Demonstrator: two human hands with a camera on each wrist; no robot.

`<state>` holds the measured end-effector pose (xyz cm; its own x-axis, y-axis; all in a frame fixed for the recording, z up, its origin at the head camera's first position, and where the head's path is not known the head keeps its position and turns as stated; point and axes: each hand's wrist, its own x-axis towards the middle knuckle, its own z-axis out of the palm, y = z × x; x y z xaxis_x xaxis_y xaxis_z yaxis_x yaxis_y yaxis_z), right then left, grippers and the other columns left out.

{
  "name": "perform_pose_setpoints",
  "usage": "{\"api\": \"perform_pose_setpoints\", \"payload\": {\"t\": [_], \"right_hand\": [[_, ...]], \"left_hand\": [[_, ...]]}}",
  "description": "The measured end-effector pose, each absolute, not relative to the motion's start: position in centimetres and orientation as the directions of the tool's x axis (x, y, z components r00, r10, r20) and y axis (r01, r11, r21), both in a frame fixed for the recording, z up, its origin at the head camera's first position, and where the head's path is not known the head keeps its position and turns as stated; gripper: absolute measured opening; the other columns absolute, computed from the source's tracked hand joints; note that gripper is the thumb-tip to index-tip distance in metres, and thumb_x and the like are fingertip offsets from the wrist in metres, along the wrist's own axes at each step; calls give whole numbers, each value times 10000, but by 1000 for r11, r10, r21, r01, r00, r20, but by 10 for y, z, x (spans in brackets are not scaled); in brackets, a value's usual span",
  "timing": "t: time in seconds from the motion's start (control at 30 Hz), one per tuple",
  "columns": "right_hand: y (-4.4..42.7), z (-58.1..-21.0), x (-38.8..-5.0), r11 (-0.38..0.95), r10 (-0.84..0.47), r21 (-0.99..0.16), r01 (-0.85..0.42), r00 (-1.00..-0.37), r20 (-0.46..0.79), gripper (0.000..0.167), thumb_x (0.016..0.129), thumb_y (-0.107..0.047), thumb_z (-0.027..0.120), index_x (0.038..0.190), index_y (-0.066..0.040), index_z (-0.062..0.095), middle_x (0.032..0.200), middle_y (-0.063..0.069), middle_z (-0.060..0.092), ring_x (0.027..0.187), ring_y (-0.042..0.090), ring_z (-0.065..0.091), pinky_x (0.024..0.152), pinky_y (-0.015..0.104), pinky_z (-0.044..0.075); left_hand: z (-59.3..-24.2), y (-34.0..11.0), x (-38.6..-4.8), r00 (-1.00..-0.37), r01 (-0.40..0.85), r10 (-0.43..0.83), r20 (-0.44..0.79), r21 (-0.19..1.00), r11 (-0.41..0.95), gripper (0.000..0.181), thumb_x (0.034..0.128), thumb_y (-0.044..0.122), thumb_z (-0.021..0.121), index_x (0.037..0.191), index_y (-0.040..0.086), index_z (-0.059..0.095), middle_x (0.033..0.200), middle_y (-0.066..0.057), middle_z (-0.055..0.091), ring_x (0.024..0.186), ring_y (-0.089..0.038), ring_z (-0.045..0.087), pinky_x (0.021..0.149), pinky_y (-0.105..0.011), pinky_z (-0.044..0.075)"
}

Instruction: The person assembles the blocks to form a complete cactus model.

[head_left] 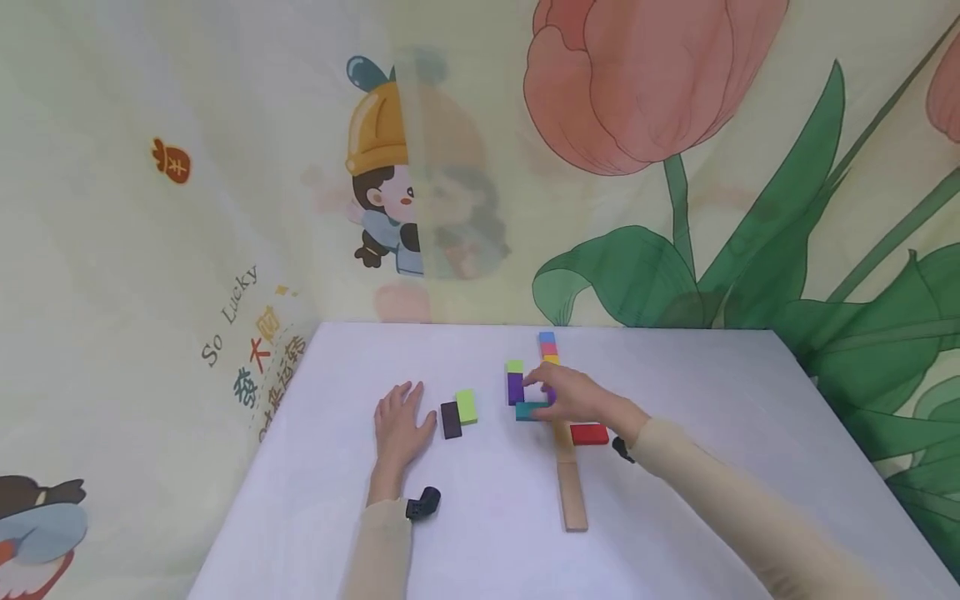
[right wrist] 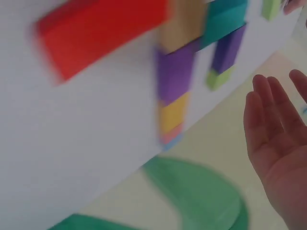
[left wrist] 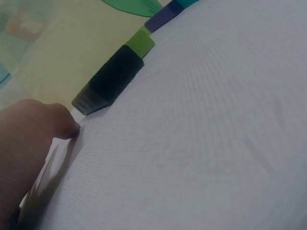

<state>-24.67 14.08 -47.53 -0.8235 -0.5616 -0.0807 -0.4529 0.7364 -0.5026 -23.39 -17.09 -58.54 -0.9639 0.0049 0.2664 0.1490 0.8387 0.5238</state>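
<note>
My left hand (head_left: 401,425) rests on the white table with its fingers spread, just left of a black block (head_left: 451,420) that touches a lime block (head_left: 467,407). Over a line of colored blocks hovers my right hand (head_left: 576,394). In the right wrist view its fingers (right wrist: 274,105) look extended, holding nothing. Near them lie a teal block (head_left: 529,412) and a purple block (head_left: 515,389) tipped by a small green block (head_left: 514,367). The line runs from a wooden block (head_left: 573,497) through a second purple block (right wrist: 175,74) to yellow (right wrist: 173,113), pink and blue blocks.
A red block (head_left: 588,434) juts out to the right of the line, below the right forearm. The white table (head_left: 487,533) ends at the back against a printed curtain (head_left: 465,167) with tulips and cartoon figures.
</note>
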Motion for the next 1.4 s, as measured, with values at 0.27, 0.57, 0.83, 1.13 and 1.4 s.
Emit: {"api": "perform_pose_setpoints", "payload": {"t": [0.27,0.57,0.83,1.13,1.4], "right_hand": [[50,-487,-266,756,-641,-277,-593,-756,-133,621,801,-267,818,1352,-114,577,1368,64,543,1204,241,539,989,402,477],[11,-506,-276,769,-639,-140,-623,-751,-165,619,798,-250,824,1352,-126,577,1273,34,612,1099,219,559,968,375,472],[9,-509,-279,763,-646,-130,-633,-748,-152,573,773,-206,818,1304,-141,613,1173,11,641,1003,197,572,912,354,481],[16,-494,-282,758,-644,-243,-606,-754,-127,594,777,-206,836,1320,-154,602,1201,13,627,1028,197,570,961,382,466],[52,-465,-287,725,-645,-364,-585,-762,-61,622,784,-154,830,1347,-103,570,1230,48,604,1000,212,560,893,419,499]], "left_hand": [[-586,-173,-231,-954,173,12,299,516,839,580,887,288,634,1396,31,528,1444,-189,437,1365,-386,316,1130,-580,183],[-585,-172,-232,-956,156,-2,294,515,843,585,892,291,656,1400,32,524,1446,-184,438,1369,-377,320,1133,-574,189],[-586,-172,-233,-957,156,4,289,504,849,589,898,292,649,1406,27,510,1451,-184,426,1373,-378,310,1135,-575,183],[-587,-172,-233,-957,164,9,291,514,842,584,898,290,647,1400,22,515,1451,-188,427,1373,-381,313,1137,-575,177],[-586,-171,-233,-957,157,-1,290,520,840,583,892,283,634,1395,14,514,1447,-191,424,1364,-385,312,1138,-571,174]]}}
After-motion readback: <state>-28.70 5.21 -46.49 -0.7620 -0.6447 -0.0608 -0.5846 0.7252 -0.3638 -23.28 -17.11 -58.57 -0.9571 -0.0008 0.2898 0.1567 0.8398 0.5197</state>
